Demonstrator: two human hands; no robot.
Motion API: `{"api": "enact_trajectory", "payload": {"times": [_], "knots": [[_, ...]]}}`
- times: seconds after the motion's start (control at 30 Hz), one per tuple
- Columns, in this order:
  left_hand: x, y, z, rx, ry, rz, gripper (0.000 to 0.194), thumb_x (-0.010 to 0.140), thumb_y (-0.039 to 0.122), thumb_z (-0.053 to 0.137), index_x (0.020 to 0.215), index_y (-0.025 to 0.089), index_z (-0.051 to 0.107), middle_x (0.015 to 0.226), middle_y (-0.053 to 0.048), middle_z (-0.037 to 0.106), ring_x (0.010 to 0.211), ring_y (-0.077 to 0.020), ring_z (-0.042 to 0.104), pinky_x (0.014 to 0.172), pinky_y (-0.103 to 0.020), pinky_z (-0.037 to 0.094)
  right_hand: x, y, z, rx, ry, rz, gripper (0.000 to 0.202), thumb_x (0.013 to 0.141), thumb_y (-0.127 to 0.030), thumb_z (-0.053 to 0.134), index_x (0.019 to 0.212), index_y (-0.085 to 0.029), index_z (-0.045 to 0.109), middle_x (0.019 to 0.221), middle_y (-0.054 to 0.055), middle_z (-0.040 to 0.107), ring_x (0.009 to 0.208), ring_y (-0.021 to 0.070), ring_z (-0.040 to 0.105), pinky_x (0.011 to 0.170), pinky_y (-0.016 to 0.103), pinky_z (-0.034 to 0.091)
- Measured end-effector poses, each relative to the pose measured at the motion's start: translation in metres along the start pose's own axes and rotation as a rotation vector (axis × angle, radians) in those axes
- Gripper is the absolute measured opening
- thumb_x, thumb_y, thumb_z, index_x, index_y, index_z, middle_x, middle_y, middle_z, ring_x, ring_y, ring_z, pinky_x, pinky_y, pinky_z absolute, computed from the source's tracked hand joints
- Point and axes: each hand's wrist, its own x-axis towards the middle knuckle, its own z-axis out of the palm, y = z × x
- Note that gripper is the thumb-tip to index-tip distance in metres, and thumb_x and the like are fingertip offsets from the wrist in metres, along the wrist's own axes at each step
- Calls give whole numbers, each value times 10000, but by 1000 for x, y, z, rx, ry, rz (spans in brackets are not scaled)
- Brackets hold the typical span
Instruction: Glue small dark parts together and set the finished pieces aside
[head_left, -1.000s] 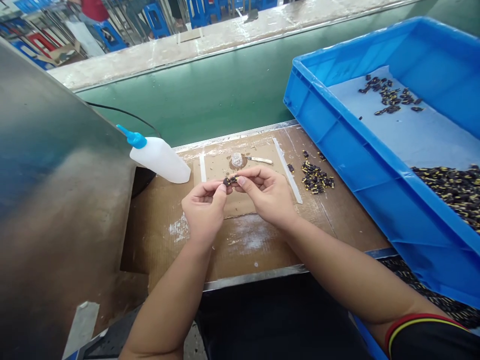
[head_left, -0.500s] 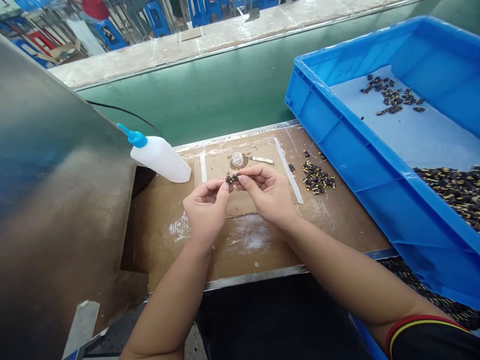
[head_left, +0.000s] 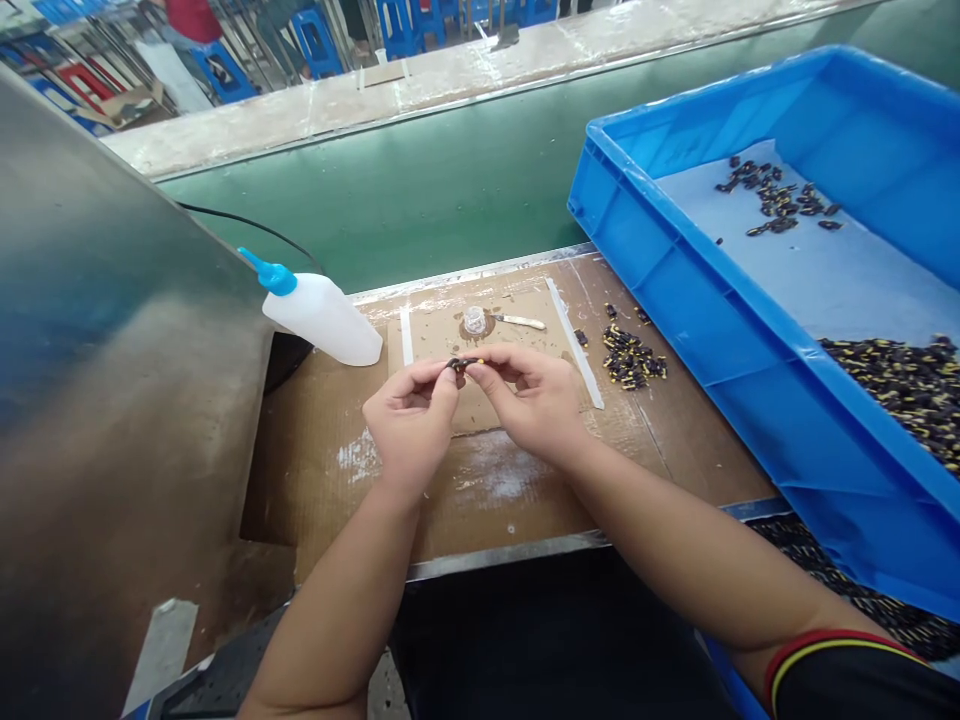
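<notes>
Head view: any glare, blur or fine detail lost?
Head view: soft sheen on the metal panel, bright shine on the far ledge; head view: background stools look soft; head view: the dark part between left hand and right hand is too small to read clearly.

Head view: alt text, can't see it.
Left hand and right hand pinch a small black-and-yellow part above a brown cardboard-covered bench. A small clear cup stands beyond; at right, a large blue plastic bin holds similar parts.
</notes>
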Motion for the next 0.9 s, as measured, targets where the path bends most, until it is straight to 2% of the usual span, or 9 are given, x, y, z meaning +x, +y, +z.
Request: {"api": "enact_trajectory", "payload": {"times": [0.13, 0.5, 0.63, 0.9], "knots": [[1, 1, 0, -28, 1, -58, 100, 870, 259, 770, 893, 168, 807, 866, -73, 786, 785, -189, 762, 768, -287, 650, 0, 5, 1, 104, -13, 71, 125, 995, -322, 692, 1045, -230, 760, 981, 21, 775, 881, 174, 736, 843, 329, 639], [0, -1, 1, -57, 10, -69, 116, 866, 271, 780, 892, 161, 802, 861, -75, 787, 781, -191, 766, 768, -286, 653, 0, 7, 3, 212, -10, 141, 144, 972, -339, 720, 1024, -211, 761, 960, 32, 762, 873, 174, 713, 838, 331, 619], [1, -1, 1, -72, 10, -74, 106, 861, 258, 779, 892, 159, 802, 860, -74, 789, 769, -185, 764, 767, -286, 653, 2, 7, 3, 211, -12, 176, 208, 959, -409, 737, 1019, -211, 761, 966, 35, 767, 891, 184, 718, 867, 347, 627], [1, 1, 3, -95, 22, -166, 122, 852, 263, 774, 875, 145, 793, 844, -75, 786, 770, -196, 769, 763, -286, 647, 4, 6, 2, 295, -30, 257, 241, 934, -438, 778, 987, -203, 767, 964, 45, 769, 895, 187, 720, 896, 356, 625]]}}
